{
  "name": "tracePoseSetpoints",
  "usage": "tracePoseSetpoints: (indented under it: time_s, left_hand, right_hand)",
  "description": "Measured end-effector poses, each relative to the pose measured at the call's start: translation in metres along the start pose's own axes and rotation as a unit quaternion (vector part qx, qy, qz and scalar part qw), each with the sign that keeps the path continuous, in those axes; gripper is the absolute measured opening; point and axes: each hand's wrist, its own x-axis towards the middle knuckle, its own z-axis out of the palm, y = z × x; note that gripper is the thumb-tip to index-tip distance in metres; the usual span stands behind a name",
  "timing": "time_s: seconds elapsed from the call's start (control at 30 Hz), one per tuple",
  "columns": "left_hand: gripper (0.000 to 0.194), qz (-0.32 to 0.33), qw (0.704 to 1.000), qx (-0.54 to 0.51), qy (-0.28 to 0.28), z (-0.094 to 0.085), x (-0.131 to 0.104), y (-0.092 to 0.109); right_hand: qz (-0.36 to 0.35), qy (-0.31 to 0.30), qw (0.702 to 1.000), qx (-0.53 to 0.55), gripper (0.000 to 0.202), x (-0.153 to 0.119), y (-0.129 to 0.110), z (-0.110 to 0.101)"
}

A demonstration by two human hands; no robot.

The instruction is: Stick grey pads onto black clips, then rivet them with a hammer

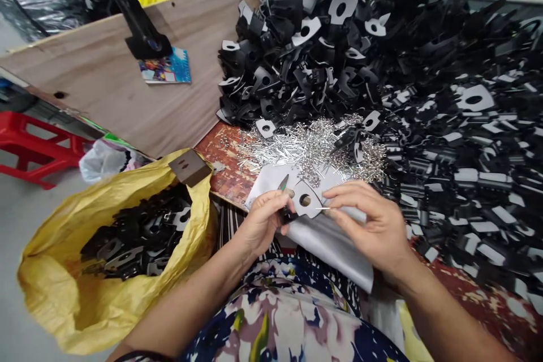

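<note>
In front of my body, my left hand (269, 212) is closed around a plastic part (311, 203) with a pale grey face, dark edges and a round hole. A small dark pointed blade or tip (284, 182) sticks up by my left thumb; the rest of it is hidden. At the part's right edge, my right hand (369, 215) pinches a thin metal pin (322, 208), whose end meets or nearly meets the part. Just beyond both hands lies a heap of loose silvery pins (292, 147), and beneath them a grey sheet (335, 251) hangs over the table edge.
Black plastic parts with grey faces form a tall pile (292, 68) at the back. Smaller black pieces (458, 175) cover the right side. A yellow sack (51, 294) of parts stands open at left, beside a wooden board (186, 102) and a red stool (38, 147).
</note>
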Motion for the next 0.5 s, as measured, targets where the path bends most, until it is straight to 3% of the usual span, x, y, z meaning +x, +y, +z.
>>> tracePoseSetpoints:
  time_s: [0.1,0.23,0.37,0.5]
  left_hand:
    - [0.037,-0.004,1.000,0.004,-0.012,0.005,0.001,-0.004]
    - [0.038,-0.007,1.000,-0.015,-0.022,0.008,-0.003,-0.007]
    - [0.036,-0.015,0.999,-0.041,-0.019,0.008,-0.006,-0.008]
    - [0.036,-0.014,0.998,-0.053,-0.007,0.008,-0.006,-0.011]
  right_hand:
    - [-0.014,0.018,1.000,0.016,0.008,-0.001,-0.015,0.021]
    - [-0.012,0.039,0.999,0.020,0.009,0.000,-0.012,0.039]
    - [-0.020,0.048,0.999,0.011,0.010,-0.003,-0.011,0.045]
    - [-0.035,0.033,0.994,-0.093,0.011,-0.007,-0.020,0.045]
